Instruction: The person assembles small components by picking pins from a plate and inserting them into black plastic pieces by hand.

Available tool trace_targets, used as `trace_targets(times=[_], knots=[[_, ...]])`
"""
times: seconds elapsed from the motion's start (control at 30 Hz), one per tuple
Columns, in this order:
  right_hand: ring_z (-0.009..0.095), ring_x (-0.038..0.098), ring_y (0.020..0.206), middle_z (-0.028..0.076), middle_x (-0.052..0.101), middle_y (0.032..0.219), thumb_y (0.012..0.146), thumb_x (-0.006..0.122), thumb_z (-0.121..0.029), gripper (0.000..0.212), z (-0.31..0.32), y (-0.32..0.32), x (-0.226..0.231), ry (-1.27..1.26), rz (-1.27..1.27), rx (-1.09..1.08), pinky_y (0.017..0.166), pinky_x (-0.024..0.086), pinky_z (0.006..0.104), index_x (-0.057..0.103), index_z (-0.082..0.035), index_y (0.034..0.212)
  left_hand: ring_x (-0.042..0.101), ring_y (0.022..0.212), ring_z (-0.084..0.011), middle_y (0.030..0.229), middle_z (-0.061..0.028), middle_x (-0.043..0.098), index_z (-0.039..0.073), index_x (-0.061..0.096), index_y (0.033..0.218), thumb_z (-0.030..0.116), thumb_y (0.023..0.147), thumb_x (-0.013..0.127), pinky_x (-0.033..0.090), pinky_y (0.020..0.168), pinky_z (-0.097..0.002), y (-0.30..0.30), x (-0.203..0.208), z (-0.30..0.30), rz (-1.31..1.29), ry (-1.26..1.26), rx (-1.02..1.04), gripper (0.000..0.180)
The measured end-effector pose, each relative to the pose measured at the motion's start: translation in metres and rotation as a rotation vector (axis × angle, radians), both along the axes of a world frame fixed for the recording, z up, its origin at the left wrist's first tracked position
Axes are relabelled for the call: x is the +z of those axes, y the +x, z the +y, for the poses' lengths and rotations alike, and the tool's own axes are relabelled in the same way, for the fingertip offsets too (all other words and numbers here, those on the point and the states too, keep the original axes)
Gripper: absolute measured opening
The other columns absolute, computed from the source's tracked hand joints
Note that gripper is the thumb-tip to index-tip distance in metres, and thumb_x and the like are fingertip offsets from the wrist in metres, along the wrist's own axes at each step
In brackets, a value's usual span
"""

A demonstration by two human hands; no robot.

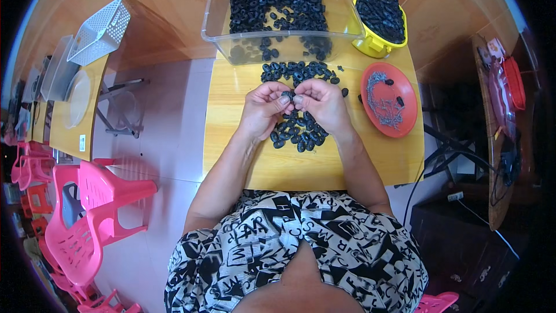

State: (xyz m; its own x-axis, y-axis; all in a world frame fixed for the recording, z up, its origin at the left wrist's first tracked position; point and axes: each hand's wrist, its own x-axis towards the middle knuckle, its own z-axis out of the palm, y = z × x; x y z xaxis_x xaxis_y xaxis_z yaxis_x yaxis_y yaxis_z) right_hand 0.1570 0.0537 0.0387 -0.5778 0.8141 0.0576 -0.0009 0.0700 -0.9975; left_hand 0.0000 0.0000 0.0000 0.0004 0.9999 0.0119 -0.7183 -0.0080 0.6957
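Observation:
Above the middle of the wooden table point(226, 122), my left hand point(263, 107) and my right hand point(325, 105) meet fingertip to fingertip. Both pinch one small black rounded part point(288, 97), mostly covered by the fingers. Loose black parts of the same sort lie around them: a pile point(299, 133) under and in front of the hands, and a band point(295, 71) just beyond. To the right of my right hand is a red plate point(410, 99) holding small grey metal pieces point(379, 107), perhaps screws or pins, and a few black parts.
A clear plastic bin point(220, 37) with many black parts stands at the table's far side. Right of it is a yellow bucket point(379, 49) full of black pieces. Leftward are a white basket point(98, 32) on another table and pink chairs point(75, 243). A cable runs by the right edge.

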Motion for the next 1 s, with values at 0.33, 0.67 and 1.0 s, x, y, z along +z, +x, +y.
trace_targets(times=[0.33,0.67,1.0], knots=[[0.006,0.055,0.068,0.000,0.060,0.078,0.084,0.064,-0.007,0.012,0.009,0.005,-0.003,-0.044,0.069,-0.094,0.063,0.046,0.0195,0.059,0.000,0.092,0.063,0.070,-0.0197,0.084,-0.0139,0.063,0.000,0.056,0.107,-0.002,0.085,0.055,0.054,0.065,-0.0284,-0.010,0.004,0.003,-0.220,0.026,-0.010,0.022],[0.027,0.059,0.081,0.012,0.062,0.086,0.078,0.061,-0.004,0.011,0.025,0.000,0.007,0.629,-0.596,-0.159,0.073,0.047,0.0335,0.065,-0.004,0.088,0.059,0.076,-0.0248,0.086,-0.0155,0.059,-0.001,0.051,0.107,0.002,0.089,0.048,0.050,0.069,-0.0355,-0.058,-0.008,0.013,-0.423,-0.056,0.259,0.018],[0.030,0.054,0.085,0.012,0.060,0.081,0.074,0.059,-0.004,0.010,0.026,-0.039,0.007,0.922,-0.840,0.025,0.076,0.045,0.0377,0.067,-0.006,0.080,0.058,0.073,-0.0236,0.085,-0.0142,0.058,-0.001,0.052,0.104,0.004,0.089,0.048,0.049,0.067,-0.0343,-0.060,-0.008,0.015,-0.441,-0.069,0.252,0.016]])
